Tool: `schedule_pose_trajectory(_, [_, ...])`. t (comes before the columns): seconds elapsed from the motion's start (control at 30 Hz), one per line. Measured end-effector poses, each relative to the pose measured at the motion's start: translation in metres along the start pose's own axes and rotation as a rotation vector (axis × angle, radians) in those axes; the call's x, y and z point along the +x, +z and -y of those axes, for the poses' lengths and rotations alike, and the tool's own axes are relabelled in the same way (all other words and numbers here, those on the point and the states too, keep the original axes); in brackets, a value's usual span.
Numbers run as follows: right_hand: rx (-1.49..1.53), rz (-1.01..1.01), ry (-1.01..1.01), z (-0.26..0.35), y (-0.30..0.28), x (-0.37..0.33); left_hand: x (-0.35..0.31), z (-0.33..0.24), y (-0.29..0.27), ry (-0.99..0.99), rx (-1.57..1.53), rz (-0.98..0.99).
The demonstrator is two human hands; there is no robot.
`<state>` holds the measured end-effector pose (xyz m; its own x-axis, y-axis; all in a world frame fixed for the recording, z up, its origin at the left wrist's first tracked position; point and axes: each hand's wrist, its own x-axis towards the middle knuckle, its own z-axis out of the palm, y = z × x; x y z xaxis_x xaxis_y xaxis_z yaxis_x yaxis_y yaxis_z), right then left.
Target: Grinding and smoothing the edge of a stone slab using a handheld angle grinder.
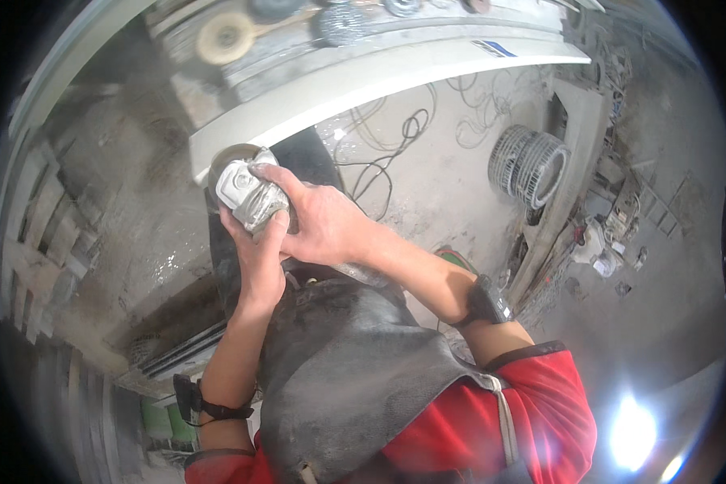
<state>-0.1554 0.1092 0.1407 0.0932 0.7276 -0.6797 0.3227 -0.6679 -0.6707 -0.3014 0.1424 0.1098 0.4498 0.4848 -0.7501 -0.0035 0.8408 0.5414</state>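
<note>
Both my hands are wrapped round a dusty, silver-white angle grinder [246, 190]. From below, my left hand [256, 256] grips it, with the thumb up along its side. My right hand [324, 223] closes over the body from the right, its fingers reaching toward the tool's head. A round disc [221, 161] shows at the far side of the head. The disc lies at the near left end of a long white slab [379, 89]; whether they touch I cannot tell. My hands hide much of the grinder's body.
Round discs, among them a cream wheel [225, 38], lie on a shelf beyond the slab. Black cable [414, 127] loops over the dusty floor. A ribbed cylindrical part [529, 166] stands at right, beside a long beam [558, 202]. Stacked pieces [48, 218] fill the left side.
</note>
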Motion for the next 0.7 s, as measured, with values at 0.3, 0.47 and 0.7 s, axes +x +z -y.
schedule_pose_trajectory(0.3, [0.07,-0.249,0.165,-0.115,-0.173,-0.059,0.076,0.071,0.208,-0.051,-0.027,0.227])
schedule_pose_trajectory(0.47, [0.09,-0.434,0.237,-0.18,-0.254,-0.084,0.114,0.108,0.317,-0.071,0.025,0.355])
schedule_pose_trajectory(0.7, [0.086,-0.651,0.144,-0.268,-0.318,-0.1,0.166,0.133,0.407,-0.15,0.392,0.509])
